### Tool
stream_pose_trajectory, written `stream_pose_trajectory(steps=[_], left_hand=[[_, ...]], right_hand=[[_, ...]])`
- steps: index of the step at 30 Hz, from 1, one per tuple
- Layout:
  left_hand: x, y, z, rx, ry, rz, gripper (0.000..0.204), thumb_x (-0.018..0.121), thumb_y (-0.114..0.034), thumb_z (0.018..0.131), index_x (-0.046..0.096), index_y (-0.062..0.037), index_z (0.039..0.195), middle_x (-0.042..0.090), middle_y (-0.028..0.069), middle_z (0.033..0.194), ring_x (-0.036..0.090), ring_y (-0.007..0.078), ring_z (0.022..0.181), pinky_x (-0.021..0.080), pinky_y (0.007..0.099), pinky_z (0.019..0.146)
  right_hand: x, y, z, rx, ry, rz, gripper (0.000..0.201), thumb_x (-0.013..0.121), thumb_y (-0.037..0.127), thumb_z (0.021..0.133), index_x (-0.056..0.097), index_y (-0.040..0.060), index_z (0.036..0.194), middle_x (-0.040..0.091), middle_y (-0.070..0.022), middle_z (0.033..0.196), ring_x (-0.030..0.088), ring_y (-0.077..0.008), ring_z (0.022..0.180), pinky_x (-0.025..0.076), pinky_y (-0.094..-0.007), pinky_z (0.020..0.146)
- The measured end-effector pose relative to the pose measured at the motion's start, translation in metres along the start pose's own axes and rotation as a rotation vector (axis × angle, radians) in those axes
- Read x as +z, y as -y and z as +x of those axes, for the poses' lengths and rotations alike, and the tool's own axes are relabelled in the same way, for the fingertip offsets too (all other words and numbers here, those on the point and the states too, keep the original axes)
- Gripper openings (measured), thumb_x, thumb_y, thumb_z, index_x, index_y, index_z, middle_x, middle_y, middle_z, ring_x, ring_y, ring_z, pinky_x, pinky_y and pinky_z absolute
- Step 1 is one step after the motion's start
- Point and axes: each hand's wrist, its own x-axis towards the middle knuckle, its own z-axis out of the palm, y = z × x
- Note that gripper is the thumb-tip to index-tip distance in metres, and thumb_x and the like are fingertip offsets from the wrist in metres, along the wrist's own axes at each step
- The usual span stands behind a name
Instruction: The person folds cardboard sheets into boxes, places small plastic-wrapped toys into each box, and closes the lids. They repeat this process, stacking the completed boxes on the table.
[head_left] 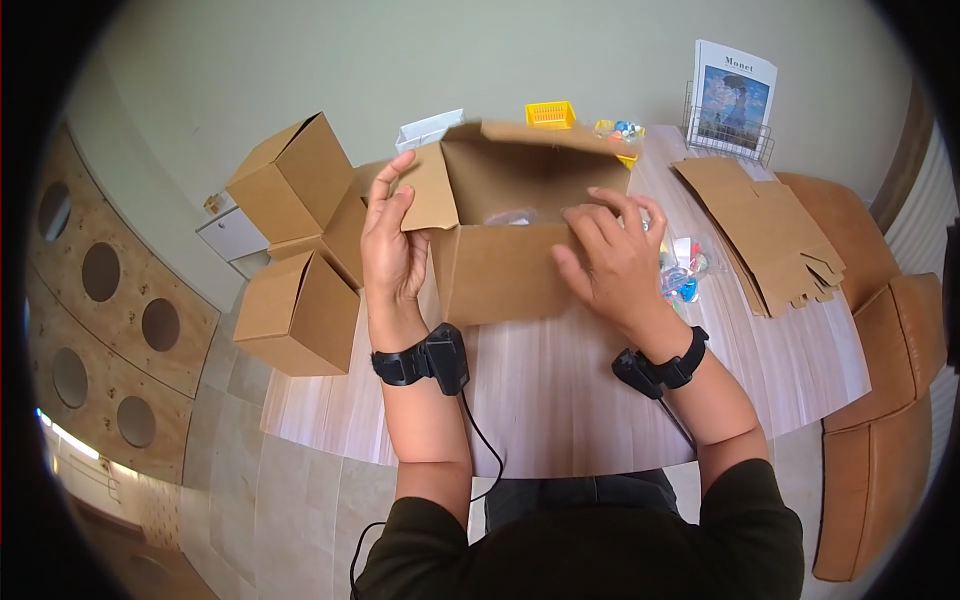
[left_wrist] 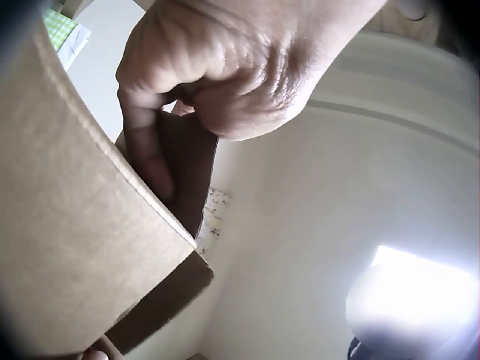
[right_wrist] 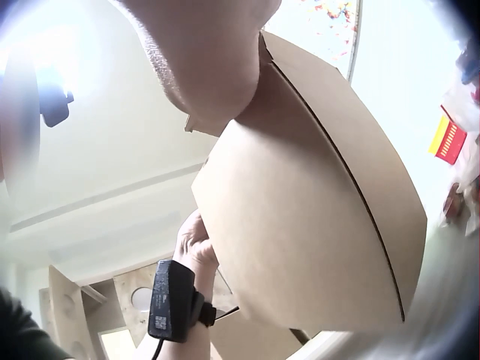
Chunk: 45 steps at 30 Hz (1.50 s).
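Observation:
An open cardboard box [head_left: 505, 275] is held up over the table, its flaps spread. My left hand [head_left: 392, 250] pinches the side flap [head_left: 430, 190] between thumb and fingers; the left wrist view shows the fingers [left_wrist: 146, 150] bent round that flap. At the box's right front corner, my right hand [head_left: 615, 255] grips with bent fingers over the edge and the thumb against the front. In the right wrist view the heel of the right hand [right_wrist: 217, 67] hides its fingertips. Something clear and plastic [head_left: 513, 217] shows inside the box.
Closed cardboard boxes [head_left: 300, 315] stand at the left of the wooden table [head_left: 560, 400]. Flattened cardboard [head_left: 760, 230] lies right, near a wire rack [head_left: 735, 135] with a Monet print. Small plastic-wrapped items [head_left: 685, 275] lie behind the right hand. A yellow basket [head_left: 550, 115] stands at the back.

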Motion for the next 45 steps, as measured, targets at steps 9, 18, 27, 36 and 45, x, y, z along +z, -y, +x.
stream_pose_trajectory(steps=[9,18,27,36,45], left_hand=[[0.034,-0.023,-0.026,0.153,0.121,0.219,0.042,0.044,-0.02,0.102,0.038,-0.002,0.139,0.058,0.0154,0.122,0.062,0.02,0.106,0.055,0.0299,0.088],[0.021,-0.007,-0.015,0.342,-0.084,0.476,0.026,0.053,-0.017,0.098,0.057,0.0007,0.117,0.062,0.0084,0.105,0.059,0.0132,0.096,0.052,0.0299,0.083],[0.038,0.005,-0.02,0.244,0.08,0.882,0.035,0.057,-0.021,0.096,0.057,-0.0019,0.125,0.054,0.0117,0.118,0.055,0.0226,0.11,0.044,0.0334,0.096],[0.043,0.012,-0.022,0.369,0.106,1.073,0.05,0.063,-0.036,0.092,0.054,-0.0033,0.129,0.049,0.0131,0.12,0.049,0.0257,0.113,0.039,0.0375,0.1],[0.053,-0.002,-0.031,0.443,0.172,0.912,0.054,0.067,-0.036,0.088,0.053,-0.001,0.127,0.051,0.012,0.114,0.049,0.0241,0.107,0.041,0.0372,0.098]], right_hand=[[0.008,-0.012,-0.008,0.307,0.117,0.657,0.027,0.07,0.019,0.087,0.056,0.0025,0.103,0.062,-0.0084,0.1,0.058,-0.0236,0.101,0.042,-0.0366,0.087],[0.015,-0.039,-0.001,0.807,-0.295,1.592,0.024,0.059,0.016,0.097,0.051,0.0035,0.115,0.062,-0.0082,0.116,0.058,-0.0138,0.109,0.045,-0.0289,0.096],[0.022,-0.051,-0.006,0.946,-0.333,1.81,0.022,0.051,0.021,0.1,0.053,0.0039,0.113,0.059,-0.0079,0.122,0.053,-0.0167,0.118,0.04,-0.0317,0.104],[0.019,-0.048,-0.007,1.022,-0.202,1.936,0.037,0.043,0.025,0.103,0.046,0.0024,0.131,0.053,-0.0096,0.133,0.05,-0.0212,0.126,0.039,-0.0367,0.107],[0.01,-0.039,-0.003,0.917,-0.135,2.044,0.038,0.041,0.026,0.103,0.044,0.0048,0.134,0.049,-0.0103,0.139,0.045,-0.0238,0.131,0.035,-0.0418,0.11]])
